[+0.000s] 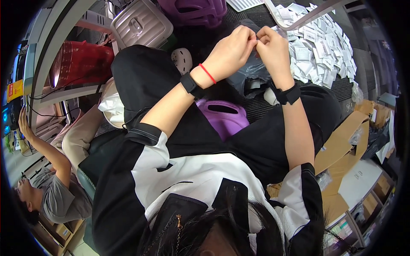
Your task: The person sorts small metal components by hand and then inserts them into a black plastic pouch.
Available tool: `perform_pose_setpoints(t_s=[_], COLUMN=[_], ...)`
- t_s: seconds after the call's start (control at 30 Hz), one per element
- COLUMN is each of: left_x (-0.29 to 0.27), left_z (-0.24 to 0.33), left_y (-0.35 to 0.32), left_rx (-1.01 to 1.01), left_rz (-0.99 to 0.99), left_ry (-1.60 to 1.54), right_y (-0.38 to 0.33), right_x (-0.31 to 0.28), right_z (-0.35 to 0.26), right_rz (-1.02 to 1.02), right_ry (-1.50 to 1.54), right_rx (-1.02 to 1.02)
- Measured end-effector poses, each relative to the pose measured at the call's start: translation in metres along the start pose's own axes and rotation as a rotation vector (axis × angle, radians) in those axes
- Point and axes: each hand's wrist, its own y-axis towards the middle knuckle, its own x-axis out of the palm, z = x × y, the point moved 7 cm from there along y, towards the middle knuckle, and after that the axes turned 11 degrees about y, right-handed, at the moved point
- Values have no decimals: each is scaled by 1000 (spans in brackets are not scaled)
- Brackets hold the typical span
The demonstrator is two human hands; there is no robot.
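Observation:
My left hand [230, 50] and my right hand [274, 52] meet above my lap, fingertips pinched close together. Whatever sits between the fingers is too small and too covered to make out. Just beneath them lies a crumpled dark plastic bag [250, 77], its mouth partly open near my right wrist. To the right of my right hand, a large heap of small white printed packets [318, 53] spreads over the dark floor.
A purple plastic stool [222, 118] shows between my legs. Around me are a grey lidded bin [143, 26], a red bucket [81, 64], a lined waste bin [112, 104] and open cardboard boxes [341, 149]. At far left, a person [64, 192] reaches toward a desk.

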Motion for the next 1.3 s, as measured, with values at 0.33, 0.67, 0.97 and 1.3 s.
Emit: perform_pose_setpoints(t_s=[0.33, 0.67, 0.97, 1.3], left_x=[-3, -16, -32, -22], left_z=[15, 14, 20, 12], left_y=[1, 1, -4, -2], left_rx=[76, 29, 151, -45], left_rz=[17, 153, 437, 276], left_ry=[26, -101, 210, 34], right_y=[-9, -12, -38, -48], right_x=[12, 25, 54, 64], right_z=[5, 12, 1, -15], right_rz=[130, 123, -68, -237], right_ry=[347, 952, 1092, 1314], right_rx=[-55, 180, 398, 662])
